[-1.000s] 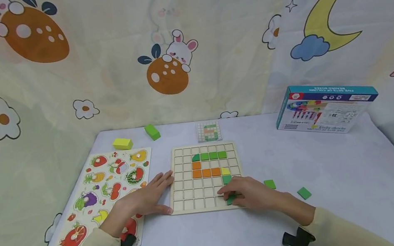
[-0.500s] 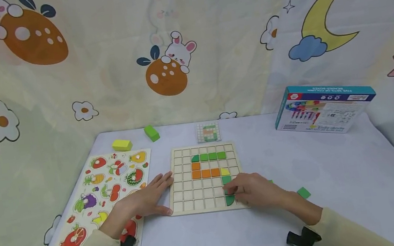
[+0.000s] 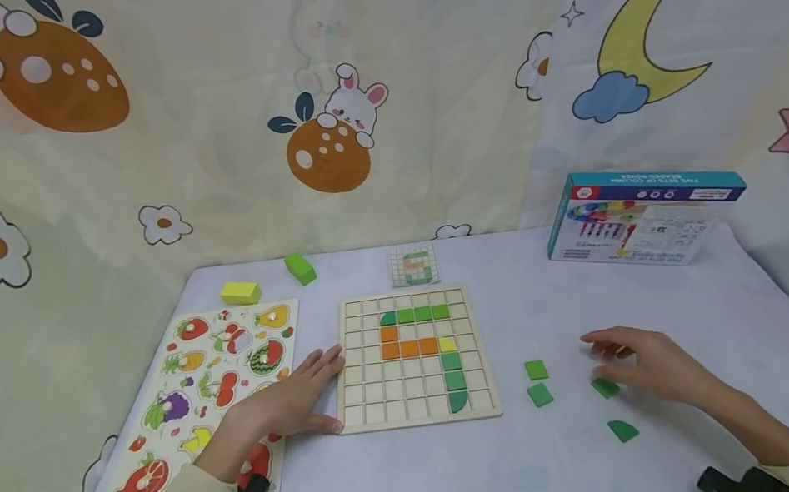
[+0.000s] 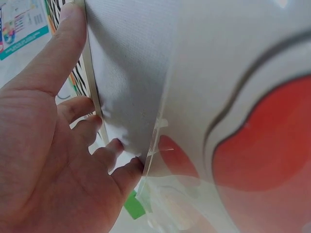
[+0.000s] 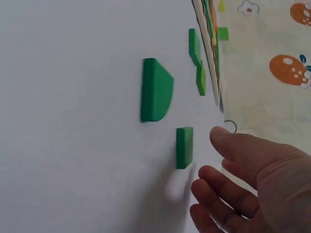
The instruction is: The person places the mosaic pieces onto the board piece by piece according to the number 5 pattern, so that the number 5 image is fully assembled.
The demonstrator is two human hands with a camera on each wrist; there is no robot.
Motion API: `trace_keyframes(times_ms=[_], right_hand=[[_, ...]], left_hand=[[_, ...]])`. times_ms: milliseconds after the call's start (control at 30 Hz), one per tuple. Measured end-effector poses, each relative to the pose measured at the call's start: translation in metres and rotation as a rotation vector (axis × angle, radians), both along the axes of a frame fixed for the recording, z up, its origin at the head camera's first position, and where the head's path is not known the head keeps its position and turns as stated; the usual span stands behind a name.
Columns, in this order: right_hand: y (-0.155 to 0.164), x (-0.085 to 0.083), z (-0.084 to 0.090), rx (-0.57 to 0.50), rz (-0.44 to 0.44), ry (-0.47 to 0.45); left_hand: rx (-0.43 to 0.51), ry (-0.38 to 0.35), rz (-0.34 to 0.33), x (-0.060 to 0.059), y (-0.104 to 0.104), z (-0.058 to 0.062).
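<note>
My left hand (image 3: pixel 293 396) rests at the left edge of a wooden grid board (image 3: pixel 380 412), thumb and fingertips touching its side. Green, orange and yellow tiles lie in the board's squares, with a rounded dark green tile (image 3: pixel 458 401) at the lower right. Off to the right, my right hand (image 3: pixel 649 360) hovers over the table with bent, parted fingers and nothing in them. Close beside its thumb lies a dark green square tile (image 5: pixel 184 148). A quarter-round green tile (image 3: pixel 622 431) is nearer me, and two green squares (image 3: pixel 540 394) lie between hand and board.
A fruit puzzle board (image 3: pixel 228 357) lies left, partly under my left forearm. Behind it are a yellow block (image 3: pixel 240 293) and a green block (image 3: pixel 300 269). A small pattern card (image 3: pixel 413 266) is behind the grid board. A printed box (image 3: pixel 643 215) stands at the back right.
My right hand has left the grid board and moved right, over the loose tiles, uncovering the board's lower right column. My left hand stays at the board's edge.
</note>
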State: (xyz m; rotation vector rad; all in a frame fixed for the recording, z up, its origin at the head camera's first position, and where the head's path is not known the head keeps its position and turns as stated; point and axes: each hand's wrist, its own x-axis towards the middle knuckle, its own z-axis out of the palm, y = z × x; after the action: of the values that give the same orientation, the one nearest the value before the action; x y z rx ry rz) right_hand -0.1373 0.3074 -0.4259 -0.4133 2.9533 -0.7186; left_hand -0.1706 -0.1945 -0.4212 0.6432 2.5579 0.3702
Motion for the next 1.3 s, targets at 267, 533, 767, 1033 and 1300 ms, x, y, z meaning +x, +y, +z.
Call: trace_keyframes(times_ms=[267,533,767,1033,1300], right_hand=[[0.003,0.016,-0.015,0.013,-0.055,-0.036],[-0.006,0.014,-0.015,0.022,-0.037,0.005],[-0.039,-0.005,-0.001,-0.011,0.032,0.034],[-0.126,-0.019,0.009,-0.081,0.28,0.053],[-0.185,-0.017,0.004,-0.074,0.461,-0.001]], left_hand=[[0.027,-0.004,-0.007,0.0,-0.001,0.001],[0.007,-0.001,0.004,0.001,-0.002,-0.001],[0.019,0.003,-0.016,0.001,-0.001,0.0],[0.008,0.0,-0.007,0.001,0.001,0.002],[-0.006,0.0,-0.01,0.0,0.001,0.002]])
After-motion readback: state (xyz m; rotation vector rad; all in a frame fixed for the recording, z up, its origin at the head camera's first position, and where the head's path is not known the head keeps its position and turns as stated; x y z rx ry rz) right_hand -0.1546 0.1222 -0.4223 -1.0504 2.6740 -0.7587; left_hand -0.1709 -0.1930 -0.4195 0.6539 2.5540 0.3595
